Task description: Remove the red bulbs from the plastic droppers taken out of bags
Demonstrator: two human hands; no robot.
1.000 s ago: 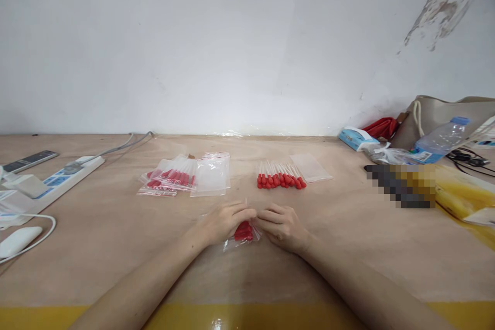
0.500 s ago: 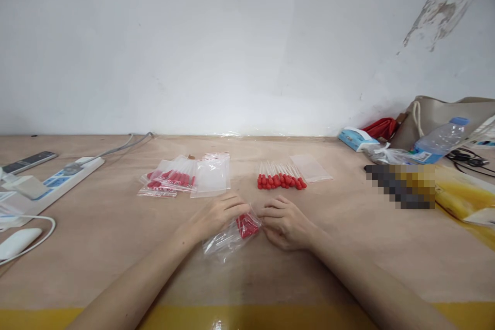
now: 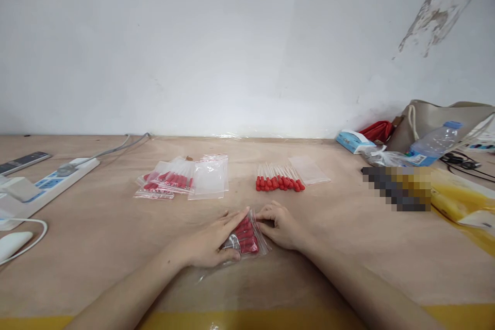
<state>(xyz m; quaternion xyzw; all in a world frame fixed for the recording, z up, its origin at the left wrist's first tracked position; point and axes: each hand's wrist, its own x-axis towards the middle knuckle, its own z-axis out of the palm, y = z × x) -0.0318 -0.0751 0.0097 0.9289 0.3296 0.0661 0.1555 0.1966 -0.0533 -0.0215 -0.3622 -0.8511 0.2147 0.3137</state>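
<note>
Clear bag [image 3: 248, 241] between hands, long axis left-to-right; left hand [image 3: 212, 240] spread over it, right hand [image 3: 281, 224] pinching its edge.

Loose sticks [image 3: 280, 178]: red-headed, white-shafted. Left of sticks: flat zip bags [image 3: 209, 179] clear, red-lined at edge. In front of sticks: filled zip bag [image 3: 247, 237] clear, contents red. Right of sticks: bottle [image 3: 435, 143] clear, blue-capped.

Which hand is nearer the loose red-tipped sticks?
Right: the right hand is this side of the sticks; the left hand is farther off, to their near left, on a bag.
</note>
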